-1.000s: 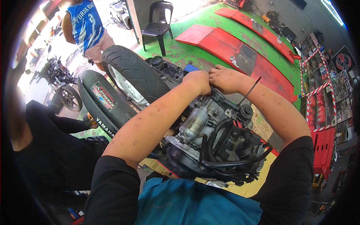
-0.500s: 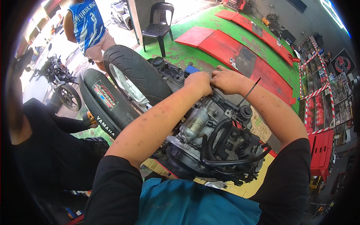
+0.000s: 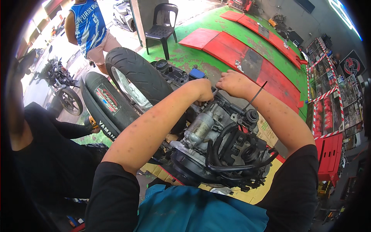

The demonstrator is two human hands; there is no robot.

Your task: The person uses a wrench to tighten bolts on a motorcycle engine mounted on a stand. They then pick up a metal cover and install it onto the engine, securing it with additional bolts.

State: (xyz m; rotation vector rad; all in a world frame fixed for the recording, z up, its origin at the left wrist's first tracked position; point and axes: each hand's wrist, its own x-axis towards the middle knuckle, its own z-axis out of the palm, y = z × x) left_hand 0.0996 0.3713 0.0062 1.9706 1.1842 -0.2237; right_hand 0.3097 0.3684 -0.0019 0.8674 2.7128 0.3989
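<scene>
My left hand [image 3: 201, 91], fingers curled down, is at the engine assembly's upper side; what it grips is hidden. My right hand [image 3: 231, 82] is just right of it, fingers bent over a small part I cannot make out. Below them lie a silver cylindrical starter motor [image 3: 198, 127] on the engine [image 3: 181, 147] and thick black hoses [image 3: 232, 167]. A blue box-shaped part [image 3: 196, 74] sits just beyond my left hand. The rear tire [image 3: 137, 75] and black rear fender [image 3: 110, 110] are to the left. A thin black rod [image 3: 256, 96] rises right of my right hand.
A co-worker in black [image 3: 48, 154] holds a yellow-black tool [image 3: 92, 121] at left. A person in a blue jersey [image 3: 87, 27] stands beyond, near parked motorcycles [image 3: 65, 92]. Behind are a plastic chair [image 3: 162, 29], red ramps [image 3: 247, 58], display shelves [image 3: 326, 104] and a red cabinet [image 3: 329, 162].
My left hand has shifted slightly down and left, and my right hand has moved slightly right and down, so a wider gap shows between them.
</scene>
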